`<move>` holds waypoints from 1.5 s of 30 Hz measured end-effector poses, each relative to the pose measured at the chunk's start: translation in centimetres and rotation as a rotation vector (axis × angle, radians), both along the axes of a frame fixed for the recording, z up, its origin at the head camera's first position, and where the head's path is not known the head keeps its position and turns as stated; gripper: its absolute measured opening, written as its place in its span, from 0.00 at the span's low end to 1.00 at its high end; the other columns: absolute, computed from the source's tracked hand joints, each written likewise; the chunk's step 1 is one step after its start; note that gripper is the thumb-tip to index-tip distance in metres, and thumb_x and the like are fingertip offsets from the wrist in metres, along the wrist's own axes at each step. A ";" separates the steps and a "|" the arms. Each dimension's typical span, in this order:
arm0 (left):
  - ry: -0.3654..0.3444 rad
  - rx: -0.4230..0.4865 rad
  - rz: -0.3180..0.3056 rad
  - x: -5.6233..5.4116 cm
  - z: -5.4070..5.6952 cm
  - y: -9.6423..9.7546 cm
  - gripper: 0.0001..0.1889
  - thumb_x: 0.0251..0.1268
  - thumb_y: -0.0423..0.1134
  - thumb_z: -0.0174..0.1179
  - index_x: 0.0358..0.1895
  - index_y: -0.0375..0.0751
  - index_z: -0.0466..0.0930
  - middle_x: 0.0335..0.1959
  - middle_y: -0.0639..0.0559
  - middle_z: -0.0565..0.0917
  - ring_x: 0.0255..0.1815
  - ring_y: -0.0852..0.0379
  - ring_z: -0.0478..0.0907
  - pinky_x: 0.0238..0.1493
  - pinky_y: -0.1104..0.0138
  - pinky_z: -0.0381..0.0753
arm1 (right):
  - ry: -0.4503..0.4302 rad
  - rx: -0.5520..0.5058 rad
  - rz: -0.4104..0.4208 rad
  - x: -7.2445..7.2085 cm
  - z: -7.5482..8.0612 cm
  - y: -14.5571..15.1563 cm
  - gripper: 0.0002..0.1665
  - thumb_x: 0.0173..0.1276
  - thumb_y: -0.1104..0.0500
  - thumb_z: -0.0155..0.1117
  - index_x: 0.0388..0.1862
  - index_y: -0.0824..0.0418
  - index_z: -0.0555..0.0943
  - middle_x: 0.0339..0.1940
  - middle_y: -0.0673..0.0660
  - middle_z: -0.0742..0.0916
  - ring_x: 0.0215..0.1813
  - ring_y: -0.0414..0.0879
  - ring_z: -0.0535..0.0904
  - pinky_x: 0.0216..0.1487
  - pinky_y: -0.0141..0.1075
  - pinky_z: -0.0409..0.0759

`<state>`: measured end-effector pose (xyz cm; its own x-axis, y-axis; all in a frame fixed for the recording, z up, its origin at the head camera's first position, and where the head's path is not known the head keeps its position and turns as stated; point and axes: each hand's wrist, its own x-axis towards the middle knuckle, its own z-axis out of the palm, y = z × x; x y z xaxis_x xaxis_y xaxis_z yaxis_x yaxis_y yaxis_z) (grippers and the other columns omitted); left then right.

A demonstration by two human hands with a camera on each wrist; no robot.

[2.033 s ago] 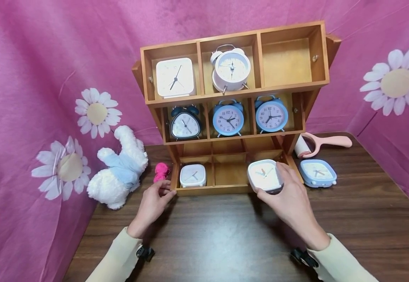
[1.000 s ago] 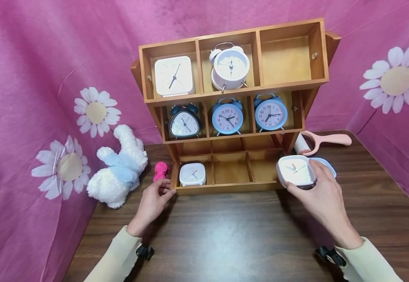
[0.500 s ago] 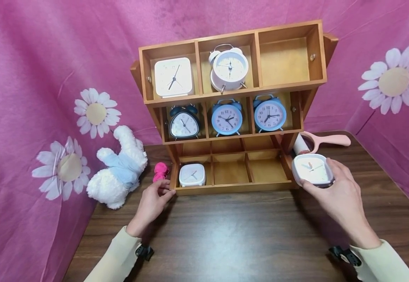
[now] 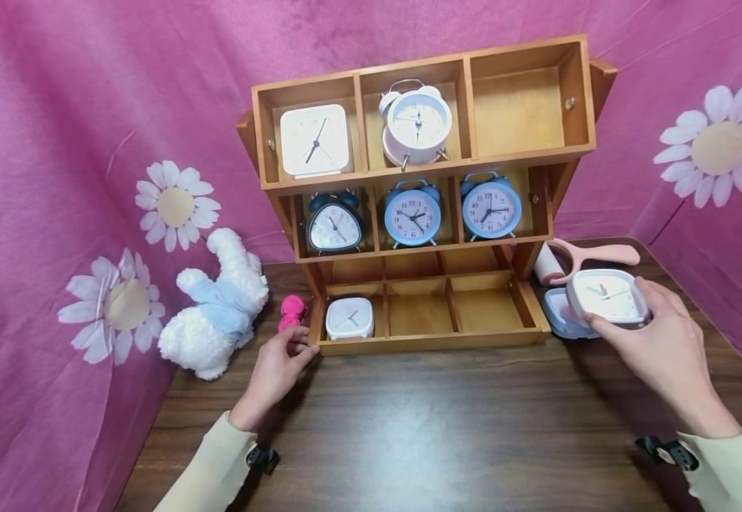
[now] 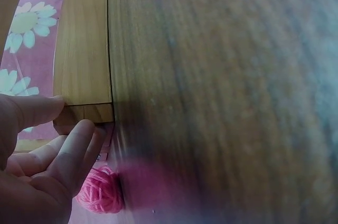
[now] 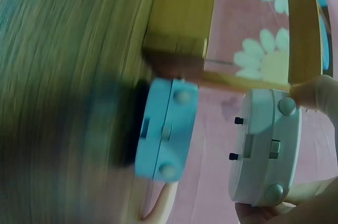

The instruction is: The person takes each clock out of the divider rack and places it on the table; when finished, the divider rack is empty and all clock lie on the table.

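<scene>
The white clock (image 4: pixel 607 295) has moved to my right since the earlier frame, from over the lowest row of the rack (image 4: pixel 428 343). The fingers and thumb of the right hand (image 4: pixel 668 348) pinch its sides, its face turned up. I see it above the blue clock (image 4: pixel 559 314), a gap between them in the right wrist view. The left hand (image 4: pixel 274 373) pinches the rack's lower left corner, near the pink yarn (image 4: pixel 292 311). Behind the blue clock lies the roller (image 4: pixel 604 254).
</scene>
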<state>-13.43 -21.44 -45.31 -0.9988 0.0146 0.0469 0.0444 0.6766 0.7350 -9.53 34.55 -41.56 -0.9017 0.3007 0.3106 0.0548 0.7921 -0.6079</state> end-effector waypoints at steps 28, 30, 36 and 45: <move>-0.008 -0.015 -0.009 -0.1 0.4 0.0 0.17 0.76 0.37 0.74 0.61 0.32 0.87 0.49 0.41 0.94 0.49 0.48 0.92 0.50 0.62 0.88 | -0.209 0.011 -0.057 -2.1 -1.9 8.8 0.58 0.77 0.43 0.70 0.87 0.78 0.57 0.82 0.88 0.65 0.77 0.90 0.62 0.72 0.77 0.61; -0.009 -0.016 -0.009 -0.1 0.4 0.0 0.17 0.76 0.36 0.74 0.61 0.32 0.87 0.49 0.41 0.94 0.49 0.48 0.92 0.51 0.62 0.88 | -0.219 0.012 -0.052 -2.3 -2.1 9.2 0.58 0.78 0.42 0.70 0.87 0.77 0.57 0.82 0.88 0.65 0.77 0.90 0.62 0.72 0.77 0.61; -0.005 -0.014 -0.008 -0.1 0.3 0.0 0.18 0.76 0.36 0.74 0.62 0.31 0.87 0.49 0.40 0.94 0.50 0.47 0.92 0.53 0.61 0.89 | -0.223 0.037 -0.025 -2.7 -2.6 9.8 0.57 0.77 0.43 0.70 0.86 0.80 0.58 0.79 0.91 0.66 0.75 0.91 0.62 0.70 0.77 0.61; -0.007 -0.023 -0.004 -0.2 0.3 0.0 0.18 0.75 0.35 0.74 0.62 0.31 0.86 0.49 0.40 0.94 0.51 0.47 0.92 0.54 0.59 0.89 | -0.253 0.065 0.026 -3.5 -3.7 10.7 0.56 0.77 0.42 0.71 0.85 0.78 0.61 0.78 0.90 0.68 0.74 0.91 0.64 0.68 0.78 0.63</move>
